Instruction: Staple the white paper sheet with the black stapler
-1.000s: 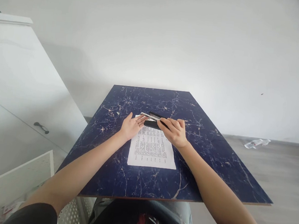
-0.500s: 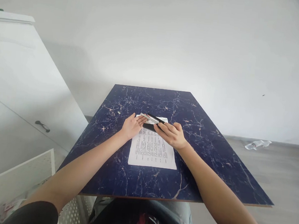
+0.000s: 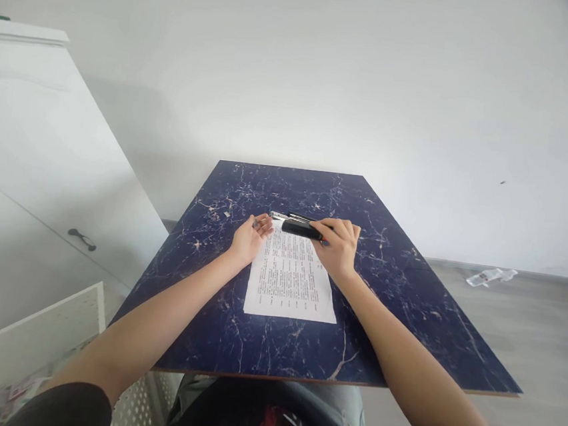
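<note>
Head view: stapler (image 3: 301, 229) in right fingers (image 3: 335, 229); left fingers (image 3: 263, 226) seemingly near.

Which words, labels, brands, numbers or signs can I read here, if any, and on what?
None is readable.
Paper sheet: printed lines, too small.
Clear plastic item on the floor: marks too blurred.
Red-and-white packet, lower left: blurred.
Stapler: no text discernible.

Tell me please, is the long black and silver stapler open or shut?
Open. The long black and silver stapler, held in the right hand, shows its silver strip and black parts spread apart.
</note>
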Motion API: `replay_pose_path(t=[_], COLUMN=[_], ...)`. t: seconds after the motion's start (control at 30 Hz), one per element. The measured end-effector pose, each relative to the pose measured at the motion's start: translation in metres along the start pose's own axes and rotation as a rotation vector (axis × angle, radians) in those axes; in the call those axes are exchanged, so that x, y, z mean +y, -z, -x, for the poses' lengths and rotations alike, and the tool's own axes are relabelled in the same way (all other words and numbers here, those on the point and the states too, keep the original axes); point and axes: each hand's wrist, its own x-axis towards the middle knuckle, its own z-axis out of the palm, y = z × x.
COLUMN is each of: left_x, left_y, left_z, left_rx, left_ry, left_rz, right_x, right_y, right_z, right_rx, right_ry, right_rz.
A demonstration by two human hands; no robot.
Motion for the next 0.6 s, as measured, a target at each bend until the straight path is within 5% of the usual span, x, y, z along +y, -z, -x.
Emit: replay_pose_path(t=[0.13,0.23,0.5,0.6], left_x=[0.009,0.019,0.023,0.022], left_y=[0.012,0.014,-0.009,-0.02], left_z=[-0.008,-0.009,0.013,0.029], left_rx=[0.151,0.147,-0.078,-0.199], left_ry=[-0.264,-0.382,-0.41,-0.399], left_rz=[-0.078,-0.114,-0.477,-0.627], right_x=[0.003,0.01,0.018,0.014], right_y=[-0.001,-0.005,-0.022,-0.015], right_z=[-0.007,-0.006,0.002,-0.003], right_rx=[-0.088,-0.247,-0.481,-0.474], right_ry=[-0.264,-0.354,-0.322,-0.227], right_rz=[-0.195,-0.294,-0.404,-0.392])
